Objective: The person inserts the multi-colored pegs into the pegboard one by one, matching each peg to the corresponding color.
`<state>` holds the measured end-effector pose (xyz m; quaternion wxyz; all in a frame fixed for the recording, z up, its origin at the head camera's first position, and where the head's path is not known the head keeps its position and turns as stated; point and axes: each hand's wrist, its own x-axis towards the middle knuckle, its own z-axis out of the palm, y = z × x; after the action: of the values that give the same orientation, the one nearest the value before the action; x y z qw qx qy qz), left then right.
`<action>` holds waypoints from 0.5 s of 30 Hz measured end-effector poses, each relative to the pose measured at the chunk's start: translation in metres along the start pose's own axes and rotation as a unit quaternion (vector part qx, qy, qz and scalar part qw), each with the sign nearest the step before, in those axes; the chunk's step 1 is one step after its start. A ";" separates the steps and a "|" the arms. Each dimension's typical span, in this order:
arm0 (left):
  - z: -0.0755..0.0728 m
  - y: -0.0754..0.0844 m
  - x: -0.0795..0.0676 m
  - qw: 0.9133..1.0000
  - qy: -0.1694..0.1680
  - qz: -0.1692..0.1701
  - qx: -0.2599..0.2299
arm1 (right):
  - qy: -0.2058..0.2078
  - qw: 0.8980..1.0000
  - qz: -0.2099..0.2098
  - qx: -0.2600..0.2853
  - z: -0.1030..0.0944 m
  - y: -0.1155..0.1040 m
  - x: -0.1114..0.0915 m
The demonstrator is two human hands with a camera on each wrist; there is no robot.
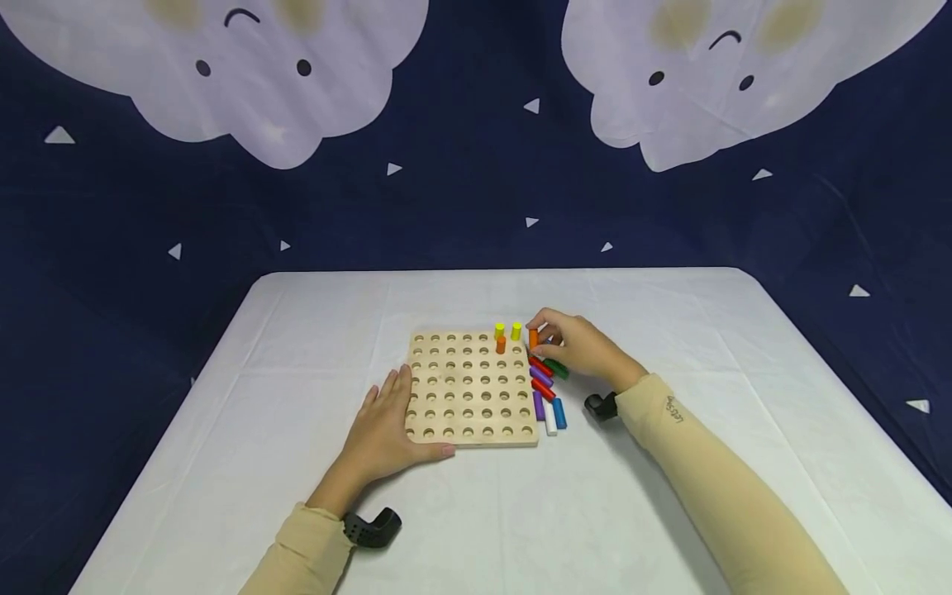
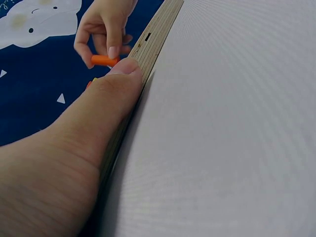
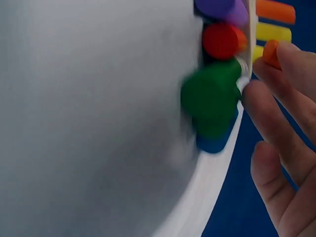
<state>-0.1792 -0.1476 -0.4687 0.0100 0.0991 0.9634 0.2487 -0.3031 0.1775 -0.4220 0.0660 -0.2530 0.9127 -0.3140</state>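
My right hand (image 1: pixel 583 343) pinches an orange peg (image 1: pixel 533 339) between thumb and fingers, just beyond the right edge of a wooden pegboard (image 1: pixel 457 388) with rows of round holes. In the right wrist view the same orange peg (image 3: pixel 271 54) shows at the fingertips. Two yellow pegs (image 1: pixel 516 331) stand upright in the board's far row at the right, with another orange peg (image 1: pixel 501 345) in the row nearer. My left hand (image 1: pixel 379 434) rests against the board's near left corner, fingers along the left side and thumb (image 2: pixel 118 81) along the near edge.
Beside the board's right edge lie several loose pegs: green (image 1: pixel 556 368), red (image 1: pixel 544 389), purple (image 1: pixel 539 406), white (image 1: pixel 550 418) and blue (image 1: pixel 559 413). A white cloth (image 1: pixel 223 463) covers the table. Behind it hangs a dark blue curtain (image 1: pixel 461 223) with clouds.
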 end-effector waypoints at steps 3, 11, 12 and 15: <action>0.000 0.000 0.000 1.000 0.001 -0.002 -0.002 | 0.008 1.000 -0.013 -0.020 0.006 -0.004 0.005; 0.000 0.000 0.000 1.000 -0.003 -0.005 -0.006 | 0.020 0.999 -0.015 -0.021 0.013 -0.006 0.013; 0.000 0.000 0.000 1.000 -0.003 -0.005 -0.005 | 0.020 0.999 -0.013 -0.024 0.013 -0.007 0.013; 0.000 -0.001 -0.001 1.000 0.000 -0.006 -0.004 | 0.023 0.999 -0.009 -0.036 0.014 -0.010 0.015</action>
<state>-0.1789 -0.1487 -0.4693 0.0121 0.0935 0.9629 0.2530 -0.3076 0.1557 -0.4267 0.0332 -0.2563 0.9222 -0.2877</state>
